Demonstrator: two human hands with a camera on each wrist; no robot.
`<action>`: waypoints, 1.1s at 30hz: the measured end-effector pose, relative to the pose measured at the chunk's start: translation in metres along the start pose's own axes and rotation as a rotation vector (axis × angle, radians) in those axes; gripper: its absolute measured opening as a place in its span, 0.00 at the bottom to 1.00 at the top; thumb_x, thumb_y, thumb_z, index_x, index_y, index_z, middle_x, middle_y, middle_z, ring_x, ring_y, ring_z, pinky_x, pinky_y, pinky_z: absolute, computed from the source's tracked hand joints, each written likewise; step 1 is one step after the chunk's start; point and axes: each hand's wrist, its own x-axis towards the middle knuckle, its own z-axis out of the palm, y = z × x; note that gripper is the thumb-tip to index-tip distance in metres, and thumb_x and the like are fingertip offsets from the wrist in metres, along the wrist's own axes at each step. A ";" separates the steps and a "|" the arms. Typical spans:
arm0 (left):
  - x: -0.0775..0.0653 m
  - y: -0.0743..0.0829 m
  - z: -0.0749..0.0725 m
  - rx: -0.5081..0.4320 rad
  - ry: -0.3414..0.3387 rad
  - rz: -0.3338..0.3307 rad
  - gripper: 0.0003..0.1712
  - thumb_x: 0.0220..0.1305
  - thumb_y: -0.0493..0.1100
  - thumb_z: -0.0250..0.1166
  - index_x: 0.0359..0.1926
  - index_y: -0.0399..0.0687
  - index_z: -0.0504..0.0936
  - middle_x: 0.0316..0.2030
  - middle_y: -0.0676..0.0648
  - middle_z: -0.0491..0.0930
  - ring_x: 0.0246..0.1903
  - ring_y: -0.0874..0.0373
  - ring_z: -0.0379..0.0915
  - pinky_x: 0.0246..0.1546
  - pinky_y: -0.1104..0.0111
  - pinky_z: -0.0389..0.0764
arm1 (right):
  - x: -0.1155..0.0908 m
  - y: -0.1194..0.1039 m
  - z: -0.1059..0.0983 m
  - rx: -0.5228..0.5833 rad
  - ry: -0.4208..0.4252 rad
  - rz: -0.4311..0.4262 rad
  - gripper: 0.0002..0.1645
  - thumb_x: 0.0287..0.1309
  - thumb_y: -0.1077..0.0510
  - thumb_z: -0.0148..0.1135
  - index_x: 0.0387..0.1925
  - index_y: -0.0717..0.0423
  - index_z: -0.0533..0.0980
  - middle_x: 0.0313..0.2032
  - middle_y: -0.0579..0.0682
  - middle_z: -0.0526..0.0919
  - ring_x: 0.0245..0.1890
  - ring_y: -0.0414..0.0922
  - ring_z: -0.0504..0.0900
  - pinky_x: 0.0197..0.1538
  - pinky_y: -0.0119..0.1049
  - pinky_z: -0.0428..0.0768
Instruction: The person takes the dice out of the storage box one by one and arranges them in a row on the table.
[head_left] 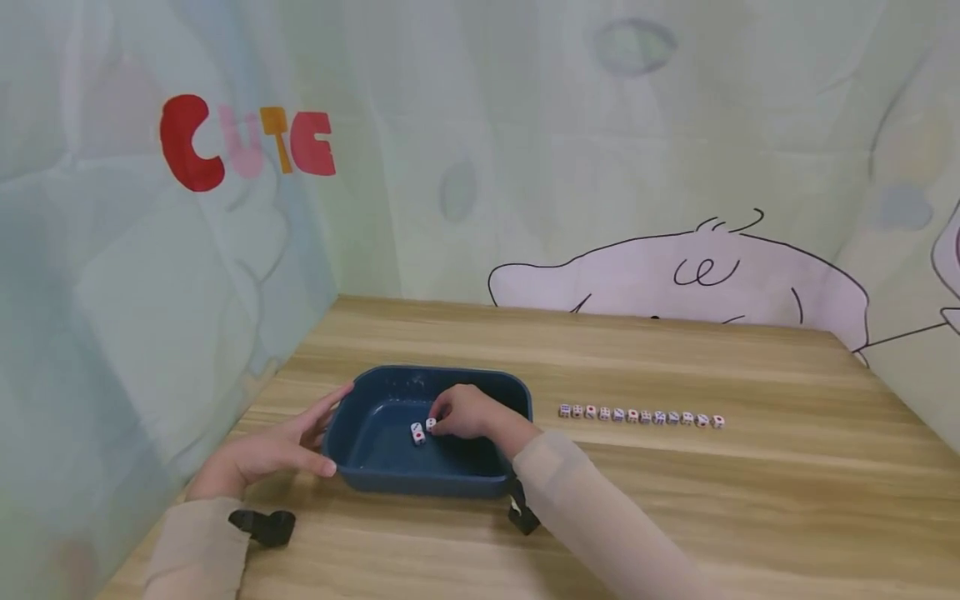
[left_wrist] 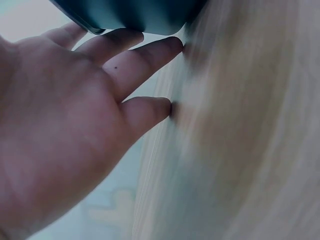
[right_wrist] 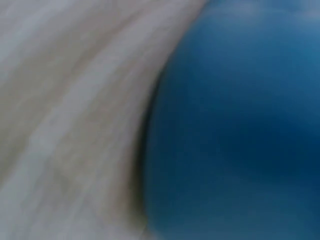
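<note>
A dark blue rectangular basin (head_left: 427,483) with rounded corners sits on the table. My left hand (head_left: 273,450) lies against its left side, fingers spread, thumb near the front corner. The left wrist view shows the fingers of that left hand (left_wrist: 75,110) stretched beside the basin wall (left_wrist: 135,15). My right hand (head_left: 468,412) reaches over the right rim into the basin, with thumb and forefinger pinching a white die (head_left: 431,425). Just left of it, two more dice (head_left: 417,434) lie together on the basin floor. In the right wrist view only the basin's blurred outer wall (right_wrist: 235,125) shows beside the table.
Right of the basin, several white dice (head_left: 633,416) stand in a straight row on the wood-grain table (head_left: 675,500). Printed cloth (head_left: 420,208) hangs along the table's left and back edges. Black wrist straps (head_left: 262,527) show on both arms.
</note>
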 end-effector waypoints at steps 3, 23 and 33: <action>0.000 -0.002 0.000 -0.009 -0.008 -0.006 0.64 0.57 0.37 0.68 0.75 0.48 0.26 0.71 0.24 0.40 0.65 0.36 0.52 0.54 0.70 0.67 | -0.002 0.001 -0.001 0.007 -0.003 -0.005 0.06 0.57 0.58 0.67 0.35 0.55 0.83 0.29 0.46 0.82 0.28 0.39 0.75 0.35 0.31 0.73; -0.001 -0.004 0.000 -0.021 -0.007 -0.002 0.64 0.57 0.39 0.68 0.75 0.49 0.26 0.71 0.25 0.40 0.66 0.33 0.50 0.54 0.68 0.68 | -0.050 0.010 -0.055 0.099 0.075 -0.237 0.11 0.62 0.61 0.61 0.44 0.60 0.82 0.37 0.50 0.84 0.34 0.40 0.77 0.41 0.32 0.77; -0.004 -0.001 0.001 -0.038 -0.014 0.032 0.64 0.57 0.38 0.68 0.75 0.50 0.26 0.71 0.23 0.40 0.65 0.31 0.49 0.54 0.70 0.68 | -0.093 0.044 -0.091 0.128 0.104 -0.198 0.11 0.63 0.59 0.61 0.44 0.59 0.81 0.36 0.48 0.84 0.33 0.41 0.78 0.38 0.34 0.78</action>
